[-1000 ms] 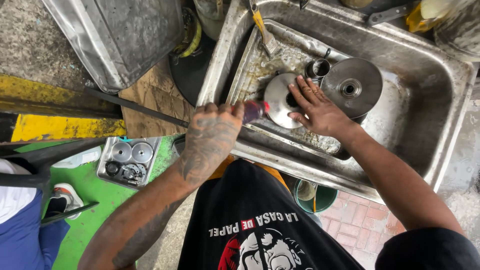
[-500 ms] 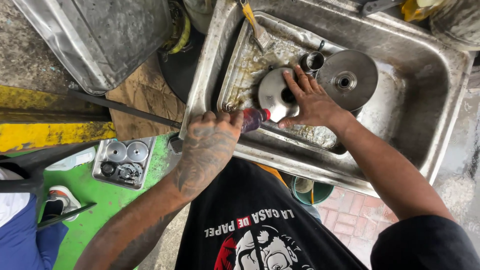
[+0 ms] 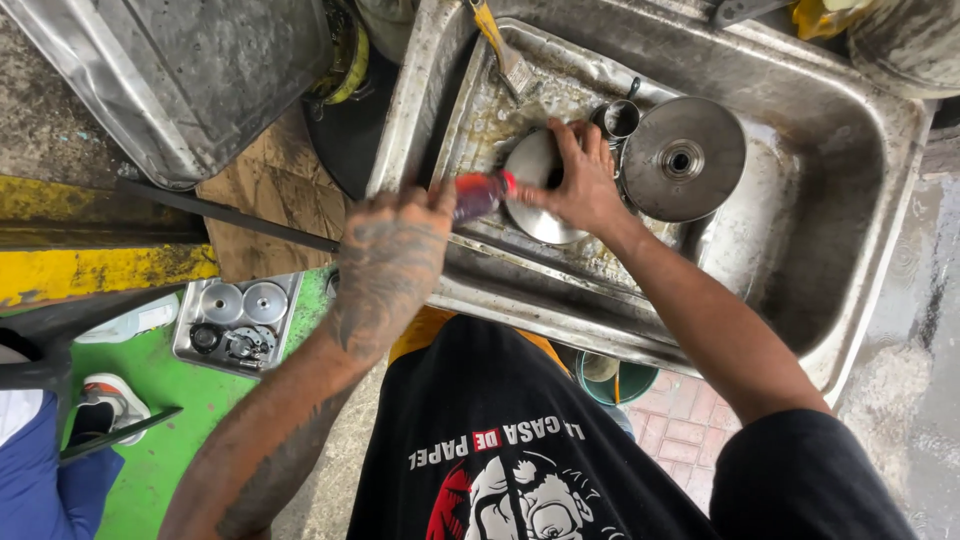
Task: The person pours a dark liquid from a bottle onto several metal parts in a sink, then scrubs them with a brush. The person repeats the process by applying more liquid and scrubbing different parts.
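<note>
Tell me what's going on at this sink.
A person leans over a grimy metal sink. The right hand presses on a round metal disc lying in a shallow tray, while the left hand holds a red-handled tool against it. A bigger metal disc and a small cup sit alongside.

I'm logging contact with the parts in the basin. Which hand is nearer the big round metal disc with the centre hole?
Right. The right hand rests on a smaller disc beside the big disc. The left hand, holding a red-tipped tool, is farther off.
</note>
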